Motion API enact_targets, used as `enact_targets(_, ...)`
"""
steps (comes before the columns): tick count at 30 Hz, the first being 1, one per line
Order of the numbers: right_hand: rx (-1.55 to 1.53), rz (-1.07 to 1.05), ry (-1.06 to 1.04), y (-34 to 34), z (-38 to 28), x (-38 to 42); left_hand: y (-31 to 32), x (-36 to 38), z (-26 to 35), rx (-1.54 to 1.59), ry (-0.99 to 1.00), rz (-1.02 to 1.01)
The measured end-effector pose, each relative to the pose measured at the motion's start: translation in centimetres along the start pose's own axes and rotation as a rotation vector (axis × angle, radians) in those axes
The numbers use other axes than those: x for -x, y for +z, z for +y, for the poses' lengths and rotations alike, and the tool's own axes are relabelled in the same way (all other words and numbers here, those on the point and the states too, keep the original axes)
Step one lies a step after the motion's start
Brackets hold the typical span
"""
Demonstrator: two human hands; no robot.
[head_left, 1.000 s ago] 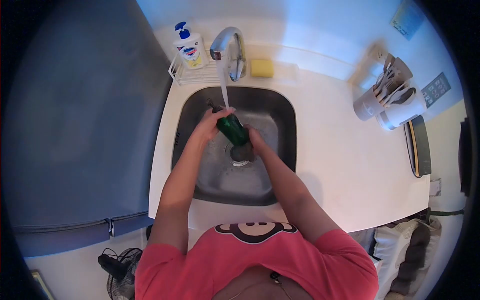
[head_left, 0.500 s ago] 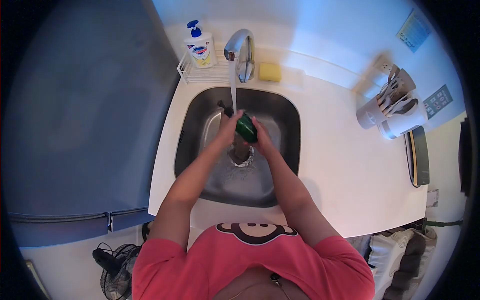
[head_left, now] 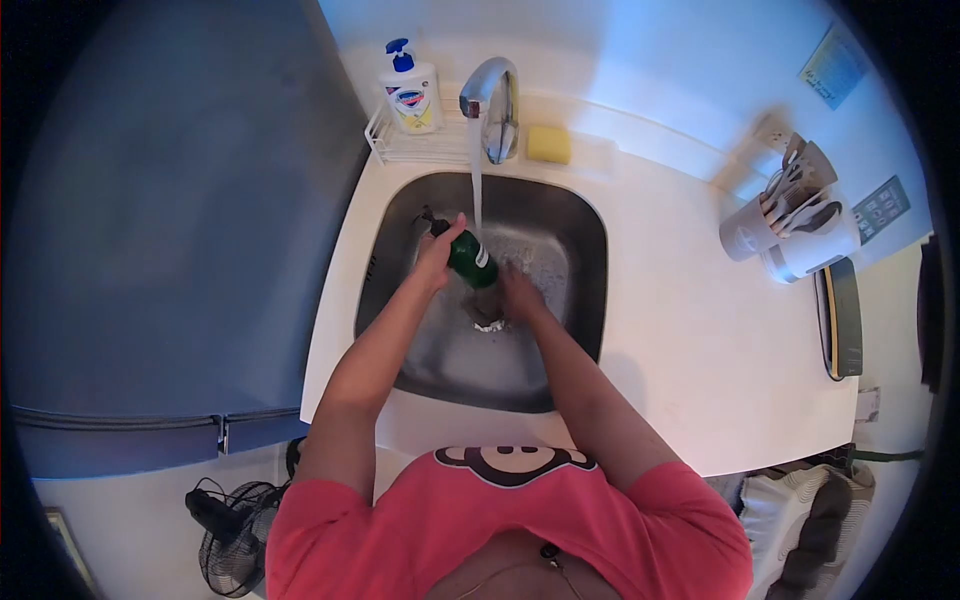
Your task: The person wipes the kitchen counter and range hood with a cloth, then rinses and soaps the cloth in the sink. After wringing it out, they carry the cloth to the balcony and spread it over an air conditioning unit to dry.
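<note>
A green bottle [head_left: 468, 256] with a black pump top is tilted over the metal sink [head_left: 420, 345], its top toward the upper left. My left hand [head_left: 437, 252] is wrapped round it near the pump end. Close to the bottle's lower end is my right hand [head_left: 520, 292], blurred, its fingers partly hidden. Water [head_left: 477, 180] runs from the faucet [head_left: 488, 80] down beside the bottle. Below the bottle, something brownish lies by the drain [head_left: 488, 326].
Behind the sink stand a white soap bottle [head_left: 411, 100] on a wire rack [head_left: 430, 150] and a yellow sponge [head_left: 548, 145]. At the right are a utensil holder [head_left: 748, 232] and a dark, flat upright object [head_left: 843, 320]. A fan [head_left: 235, 540] is at lower left.
The bottle has shifted left and turned, so its white label and pump show. My left hand moved left with it; my right hand moved lower, toward the bottle's bottom end.
</note>
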State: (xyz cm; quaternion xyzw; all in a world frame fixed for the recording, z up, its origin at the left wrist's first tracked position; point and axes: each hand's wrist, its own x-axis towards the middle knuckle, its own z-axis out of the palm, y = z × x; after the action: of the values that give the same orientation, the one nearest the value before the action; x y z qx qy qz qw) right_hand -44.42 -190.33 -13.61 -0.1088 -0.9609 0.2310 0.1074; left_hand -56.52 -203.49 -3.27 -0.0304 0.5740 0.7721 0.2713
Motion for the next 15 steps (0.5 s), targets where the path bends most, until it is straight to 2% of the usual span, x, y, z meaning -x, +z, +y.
enact_targets(1,0.109,-0.014,-0.101,0.0,-0.5,0.7,-0.3,0.0,0.6,-0.025,0.017,-0.01)
enact_targets(3,0.112,-0.316,-0.041,0.2,-0.6,0.7,-0.5,0.3,1.8,-0.071,0.053,-0.03)
enact_targets(6,0.081,-0.139,0.056,1.9,0.2,-1.0,-0.8,1.4,3.3,-0.123,0.057,0.048)
enact_targets(9,-0.431,-0.008,0.261,2.9,1.4,-3.2,-0.9,1.7,3.2,-0.113,0.127,0.196)
enact_targets(10,-0.601,0.014,0.309,0.9,-0.1,-2.7,-0.8,1.8,2.8,-0.142,0.163,0.218)
enact_targets(12,-0.94,0.08,0.402,-7.6,-7.6,-2.3,-0.2,1.6,2.2,-0.201,0.244,0.249)
enact_targets(14,-0.917,0.047,0.452,-9.0,-11.3,-1.1,0.4,1.6,1.8,-0.18,0.171,0.234)
enact_targets(15,-0.73,0.199,0.284,-7.1,-11.8,-0.9,0.7,1.7,1.5,-0.173,0.135,0.227)
